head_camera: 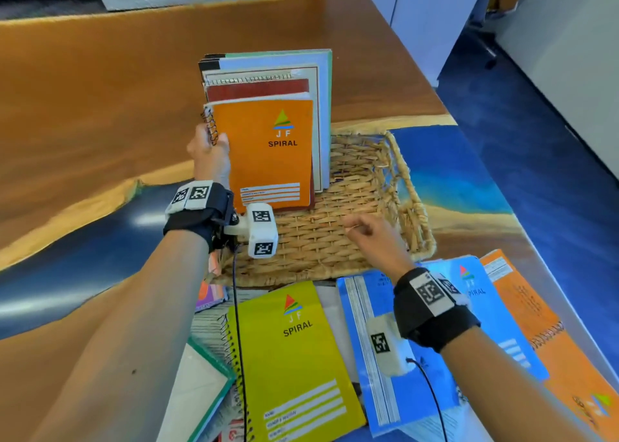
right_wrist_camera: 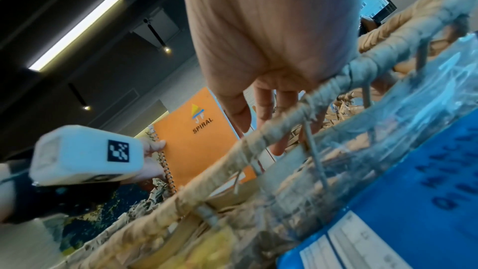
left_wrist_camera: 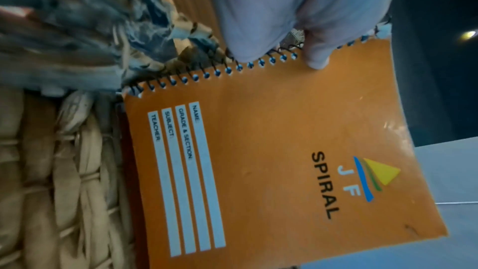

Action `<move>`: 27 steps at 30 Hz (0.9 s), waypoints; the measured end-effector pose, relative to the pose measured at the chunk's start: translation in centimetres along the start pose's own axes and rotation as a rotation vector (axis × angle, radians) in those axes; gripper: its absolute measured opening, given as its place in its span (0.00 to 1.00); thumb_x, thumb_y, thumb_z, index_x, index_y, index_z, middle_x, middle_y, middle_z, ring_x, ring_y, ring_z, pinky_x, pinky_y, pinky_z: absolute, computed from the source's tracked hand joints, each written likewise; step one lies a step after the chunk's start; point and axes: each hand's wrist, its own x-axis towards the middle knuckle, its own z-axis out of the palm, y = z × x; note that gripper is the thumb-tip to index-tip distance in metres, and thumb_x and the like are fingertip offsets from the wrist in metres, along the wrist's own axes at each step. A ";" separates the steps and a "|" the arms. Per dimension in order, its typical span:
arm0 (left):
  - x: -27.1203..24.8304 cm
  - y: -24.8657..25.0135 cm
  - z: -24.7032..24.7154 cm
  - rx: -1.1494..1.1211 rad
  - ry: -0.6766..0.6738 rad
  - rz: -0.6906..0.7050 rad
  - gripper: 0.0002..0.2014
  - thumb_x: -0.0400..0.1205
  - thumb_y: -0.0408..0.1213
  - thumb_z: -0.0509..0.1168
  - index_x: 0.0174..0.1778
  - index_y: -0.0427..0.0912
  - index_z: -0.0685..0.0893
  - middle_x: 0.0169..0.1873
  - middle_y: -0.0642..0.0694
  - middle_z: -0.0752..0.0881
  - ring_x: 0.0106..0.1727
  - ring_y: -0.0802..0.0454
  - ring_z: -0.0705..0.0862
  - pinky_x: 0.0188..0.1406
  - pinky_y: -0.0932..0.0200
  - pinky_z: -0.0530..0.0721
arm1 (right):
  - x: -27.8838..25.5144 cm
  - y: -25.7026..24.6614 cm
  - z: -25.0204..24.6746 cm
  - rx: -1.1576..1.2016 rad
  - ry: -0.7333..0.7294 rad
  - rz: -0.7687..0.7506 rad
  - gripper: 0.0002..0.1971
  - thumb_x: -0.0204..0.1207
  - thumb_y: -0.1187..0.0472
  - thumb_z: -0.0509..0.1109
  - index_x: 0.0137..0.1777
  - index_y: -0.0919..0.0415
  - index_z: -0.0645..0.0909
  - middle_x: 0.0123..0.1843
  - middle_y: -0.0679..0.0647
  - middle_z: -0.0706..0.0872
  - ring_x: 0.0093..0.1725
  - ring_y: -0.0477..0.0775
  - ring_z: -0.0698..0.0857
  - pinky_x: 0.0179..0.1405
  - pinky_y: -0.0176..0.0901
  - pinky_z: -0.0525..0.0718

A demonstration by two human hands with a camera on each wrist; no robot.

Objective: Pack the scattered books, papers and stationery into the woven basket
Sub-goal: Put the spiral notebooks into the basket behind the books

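A flat woven basket lies mid-table. At its left end a stack of books stands on edge, fronted by an orange spiral notebook. My left hand grips that stack at the wire spine, thumb on the orange cover. My right hand hovers over the basket's near side, fingers relaxed and holding nothing. On the table in front lie a yellow spiral notebook, a blue plastic folder, a blue notebook and an orange notebook.
More papers and a green-edged book lie at the near left, with a small purple item by the basket's corner. The wooden table stretches away to the left and back. Its right edge drops to a blue floor.
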 end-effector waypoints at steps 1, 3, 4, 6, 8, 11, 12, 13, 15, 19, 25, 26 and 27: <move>0.4 -0.4 0.3 -0.032 -0.007 0.016 0.13 0.86 0.32 0.52 0.67 0.43 0.69 0.64 0.41 0.70 0.53 0.51 0.70 0.54 0.60 0.68 | -0.1 0.1 0.1 -0.007 0.003 -0.005 0.05 0.81 0.61 0.64 0.53 0.56 0.80 0.44 0.43 0.80 0.41 0.37 0.77 0.38 0.26 0.73; 0.9 -1.1 0.9 -0.083 -0.020 0.052 0.09 0.84 0.26 0.52 0.52 0.46 0.66 0.44 0.49 0.70 0.39 0.55 0.67 0.42 0.60 0.68 | 0.0 0.3 0.3 -0.009 0.013 -0.011 0.03 0.81 0.60 0.64 0.50 0.54 0.80 0.42 0.41 0.79 0.40 0.34 0.76 0.35 0.26 0.71; 1.1 -1.5 1.1 -0.077 -0.010 0.060 0.11 0.83 0.24 0.51 0.49 0.46 0.64 0.39 0.51 0.68 0.36 0.57 0.66 0.36 0.63 0.67 | 0.0 0.3 0.4 -0.007 0.017 -0.014 0.03 0.80 0.60 0.64 0.48 0.53 0.80 0.41 0.40 0.79 0.40 0.35 0.76 0.36 0.26 0.71; 1.1 -2.0 1.5 -0.042 0.016 0.066 0.11 0.82 0.22 0.51 0.50 0.44 0.61 0.37 0.53 0.65 0.33 0.60 0.65 0.29 0.71 0.67 | 0.1 0.5 0.5 -0.012 0.028 -0.024 0.04 0.80 0.60 0.65 0.46 0.52 0.80 0.40 0.39 0.79 0.40 0.38 0.78 0.39 0.29 0.74; 1.1 -2.4 1.8 -0.032 0.068 0.086 0.10 0.82 0.22 0.50 0.52 0.41 0.60 0.38 0.54 0.66 0.33 0.61 0.67 0.30 0.73 0.70 | 0.1 0.7 0.6 -0.026 0.036 -0.033 0.05 0.80 0.60 0.65 0.44 0.51 0.80 0.39 0.39 0.80 0.40 0.38 0.78 0.44 0.35 0.77; 1.0 -2.5 1.9 -0.030 0.162 0.104 0.09 0.83 0.22 0.50 0.51 0.40 0.60 0.39 0.54 0.69 0.36 0.61 0.71 0.33 0.75 0.71 | 0.0 1.0 0.7 -0.077 0.031 -0.056 0.06 0.80 0.60 0.65 0.44 0.50 0.80 0.39 0.43 0.83 0.41 0.43 0.82 0.51 0.45 0.80; 1.1 -2.6 1.9 -0.039 0.171 0.095 0.09 0.83 0.23 0.51 0.51 0.41 0.60 0.41 0.53 0.71 0.38 0.58 0.73 0.33 0.74 0.71 | -0.1 1.1 0.7 -0.102 0.019 -0.069 0.06 0.80 0.60 0.64 0.44 0.50 0.80 0.40 0.45 0.84 0.42 0.47 0.83 0.51 0.45 0.81; 1.1 -2.5 1.9 -0.042 0.174 0.079 0.09 0.84 0.24 0.52 0.51 0.41 0.60 0.44 0.49 0.74 0.41 0.55 0.74 0.33 0.74 0.72 | -0.2 1.1 0.6 -0.133 -0.001 -0.086 0.06 0.80 0.61 0.64 0.45 0.51 0.80 0.41 0.47 0.85 0.43 0.49 0.84 0.50 0.44 0.82; 0.7 -2.2 1.7 -0.044 0.178 0.054 0.09 0.84 0.25 0.54 0.51 0.40 0.61 0.50 0.43 0.76 0.43 0.53 0.74 0.33 0.76 0.73 | -0.4 1.2 0.4 -0.205 -0.056 -0.127 0.05 0.80 0.62 0.64 0.46 0.53 0.81 0.40 0.47 0.84 0.42 0.48 0.83 0.46 0.40 0.81; -1.2 -0.7 1.2 -0.043 0.186 0.106 0.11 0.82 0.25 0.57 0.52 0.41 0.62 0.64 0.32 0.75 0.47 0.54 0.79 0.39 0.77 0.74 | -0.8 1.1 -0.8 -0.232 -0.143 -0.145 0.08 0.81 0.61 0.63 0.50 0.62 0.83 0.44 0.51 0.85 0.43 0.47 0.81 0.43 0.32 0.78; -9.2 1.1 2.4 -0.025 -0.081 0.199 0.08 0.81 0.26 0.58 0.44 0.46 0.74 0.41 0.53 0.78 0.44 0.59 0.78 0.42 0.75 0.74 | -2.5 2.1 -3.9 -0.359 -0.190 -0.182 0.11 0.80 0.61 0.66 0.35 0.60 0.82 0.35 0.53 0.83 0.36 0.50 0.80 0.41 0.39 0.77; -11.0 1.0 2.8 -0.008 -0.155 0.202 0.11 0.81 0.26 0.58 0.41 0.48 0.74 0.38 0.52 0.79 0.40 0.59 0.79 0.41 0.72 0.76 | -2.9 2.4 -4.5 -0.373 -0.170 -0.187 0.11 0.79 0.61 0.67 0.35 0.62 0.82 0.36 0.55 0.84 0.37 0.52 0.81 0.42 0.41 0.78; -13.1 0.8 3.4 0.008 -0.228 0.197 0.13 0.82 0.26 0.57 0.39 0.50 0.74 0.36 0.51 0.80 0.35 0.58 0.80 0.39 0.69 0.78 | -3.2 2.8 -5.0 -0.381 -0.145 -0.191 0.09 0.79 0.61 0.67 0.40 0.65 0.85 0.41 0.58 0.87 0.41 0.53 0.83 0.46 0.43 0.79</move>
